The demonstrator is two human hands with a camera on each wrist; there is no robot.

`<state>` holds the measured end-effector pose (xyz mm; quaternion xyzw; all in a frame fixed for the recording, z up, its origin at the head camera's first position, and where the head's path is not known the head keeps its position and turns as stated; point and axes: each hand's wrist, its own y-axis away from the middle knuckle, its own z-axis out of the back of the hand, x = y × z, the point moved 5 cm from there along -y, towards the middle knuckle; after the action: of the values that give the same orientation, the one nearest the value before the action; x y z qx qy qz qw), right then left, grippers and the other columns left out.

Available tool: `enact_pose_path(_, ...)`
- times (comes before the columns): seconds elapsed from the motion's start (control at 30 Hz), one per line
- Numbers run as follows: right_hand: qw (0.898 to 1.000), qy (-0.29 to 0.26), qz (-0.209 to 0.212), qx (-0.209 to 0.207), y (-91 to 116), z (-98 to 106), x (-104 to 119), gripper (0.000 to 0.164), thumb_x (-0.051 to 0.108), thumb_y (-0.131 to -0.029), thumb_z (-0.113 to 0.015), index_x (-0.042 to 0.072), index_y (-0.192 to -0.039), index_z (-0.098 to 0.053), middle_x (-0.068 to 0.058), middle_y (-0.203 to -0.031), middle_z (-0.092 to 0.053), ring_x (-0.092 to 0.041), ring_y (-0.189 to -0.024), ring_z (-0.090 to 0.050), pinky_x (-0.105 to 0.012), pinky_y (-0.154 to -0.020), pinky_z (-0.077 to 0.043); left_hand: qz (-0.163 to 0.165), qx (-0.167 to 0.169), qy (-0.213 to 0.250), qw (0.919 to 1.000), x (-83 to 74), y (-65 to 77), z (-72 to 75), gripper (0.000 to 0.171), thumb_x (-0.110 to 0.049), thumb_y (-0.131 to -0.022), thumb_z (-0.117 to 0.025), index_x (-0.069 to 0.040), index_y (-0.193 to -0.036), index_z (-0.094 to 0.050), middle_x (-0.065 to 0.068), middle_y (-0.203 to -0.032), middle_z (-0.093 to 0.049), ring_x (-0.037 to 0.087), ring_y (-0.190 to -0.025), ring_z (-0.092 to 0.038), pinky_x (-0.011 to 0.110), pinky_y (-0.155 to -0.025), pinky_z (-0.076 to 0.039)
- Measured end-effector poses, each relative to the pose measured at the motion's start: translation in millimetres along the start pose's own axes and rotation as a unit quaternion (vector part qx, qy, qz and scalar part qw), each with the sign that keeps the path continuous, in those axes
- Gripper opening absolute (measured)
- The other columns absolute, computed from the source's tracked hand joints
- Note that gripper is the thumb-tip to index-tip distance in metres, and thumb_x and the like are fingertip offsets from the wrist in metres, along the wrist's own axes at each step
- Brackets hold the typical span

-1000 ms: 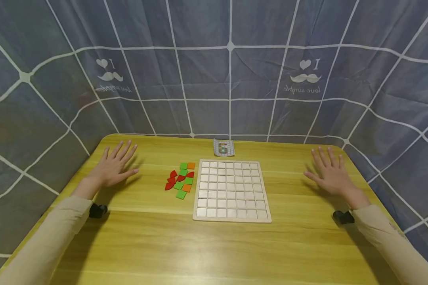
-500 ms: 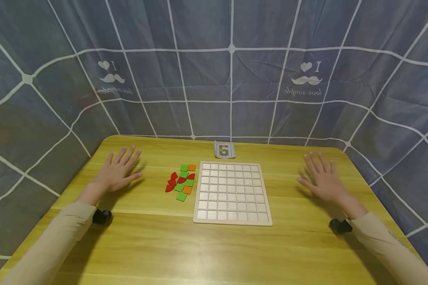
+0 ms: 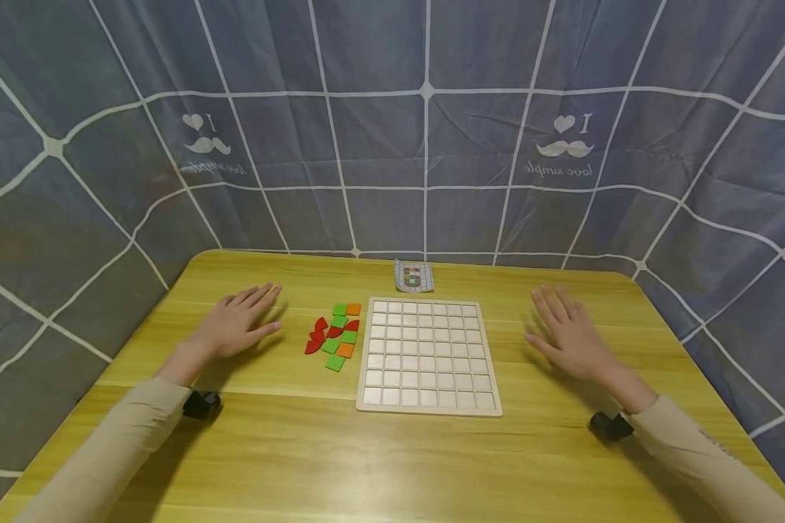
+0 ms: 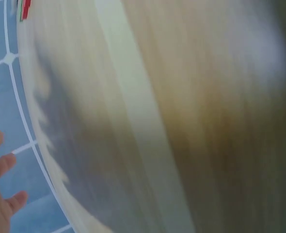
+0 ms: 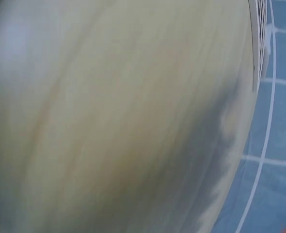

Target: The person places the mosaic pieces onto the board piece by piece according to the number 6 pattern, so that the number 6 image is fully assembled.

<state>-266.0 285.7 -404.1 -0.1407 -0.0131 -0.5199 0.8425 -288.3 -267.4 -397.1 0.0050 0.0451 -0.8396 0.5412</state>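
Note:
My left hand (image 3: 238, 323) hovers palm down over the left side of the table, fingers spread and holding nothing. To its right lies a loose group of flat pieces: green squares (image 3: 335, 362), orange squares (image 3: 344, 351) and red quarter-round pieces (image 3: 313, 346). A pale wooden grid board (image 3: 429, 356) with bare square cells lies at the middle. On the board's right, apart from it, my right hand (image 3: 569, 335) is held over the table with straight fingers and nothing in it. In the left wrist view, fingertips (image 4: 5, 165) show at the left edge.
A small creased paper card (image 3: 414, 277) with a coloured grid pattern lies behind the board. The yellow wood-grain table (image 3: 301, 465) ends at a grey-blue curtain (image 3: 379, 145) with white lines, which surrounds it at the back and sides. Each wrist wears a black camera (image 3: 203, 404).
Both hands have moved inward, the left hand rightward toward the coloured pieces and the right hand leftward toward the board. The pieces, board and card lie as before.

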Motion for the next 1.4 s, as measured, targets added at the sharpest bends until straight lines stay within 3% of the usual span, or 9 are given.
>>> enact_pose_path(0.23, 1.000, -0.005, 0.001, 0.031, -1.3, -8.8, 21.1, 0.084, 0.046, -0.096, -0.051, 0.017, -0.156, 0.000, -0.010, -0.163, 0.002, -0.032, -0.149, 0.007, -0.067, -0.112, -0.006, -0.001, -0.001, 0.011, 0.9999, -13.7, -4.6, -0.6, 0.069, -0.053, -0.097, -0.044, -0.012, -0.151, -0.031, 0.018, -0.150, -0.039, 0.042, -0.136, -0.036, 0.065, -0.105, -0.029)
enact_pose_path(0.5, 0.998, -0.010, 0.003, 0.063, -3.2, -22.2, 42.6, 0.086, 0.050, -0.095, -0.050, 0.018, -0.156, 0.002, -0.012, -0.163, -0.002, -0.036, -0.149, 0.004, -0.067, -0.112, -0.005, 0.010, -0.011, 0.028, 0.9995, -21.1, -14.3, -1.3, 0.068, -0.053, -0.098, -0.043, -0.013, -0.152, -0.030, 0.019, -0.147, -0.043, 0.042, -0.133, -0.039, 0.065, -0.104, -0.029)
enact_pose_path(0.83, 0.993, -0.030, 0.041, 0.102, -3.3, -36.0, 63.2, 0.085, 0.054, -0.093, -0.052, 0.007, -0.154, -0.017, -0.017, -0.161, -0.012, -0.042, -0.147, -0.005, -0.065, -0.113, -0.006, 0.007, -0.020, 0.044, 0.9988, -34.1, -24.4, -5.9, 0.057, -0.045, -0.097, -0.049, -0.010, -0.142, -0.047, 0.020, -0.139, -0.052, 0.040, -0.128, -0.046, 0.064, -0.102, -0.033)
enact_pose_path(1.07, 0.987, -0.048, 0.059, 0.142, -3.0, -39.6, 68.8, 0.085, 0.053, -0.093, -0.052, 0.006, -0.154, -0.017, -0.015, -0.161, -0.011, -0.040, -0.148, -0.005, -0.065, -0.113, -0.005, 0.011, -0.012, 0.064, 0.9978, -39.9, -29.7, -9.5, 0.053, -0.043, -0.096, -0.052, -0.011, -0.139, -0.052, 0.020, -0.137, -0.054, 0.041, -0.128, -0.046, 0.063, -0.102, -0.035)
enact_pose_path(1.4, 0.978, -0.049, 0.075, 0.189, -3.5, -45.1, 74.4, 0.082, 0.051, -0.096, -0.049, 0.006, -0.154, -0.014, -0.015, -0.161, -0.010, -0.040, -0.148, -0.007, -0.065, -0.112, -0.009, -0.017, -0.035, 0.098, 0.9944, -48.1, -36.4, -8.9, 0.041, -0.032, -0.092, -0.061, -0.008, -0.125, -0.064, 0.013, -0.115, -0.069, 0.031, -0.103, -0.060, 0.049, -0.084, -0.048)
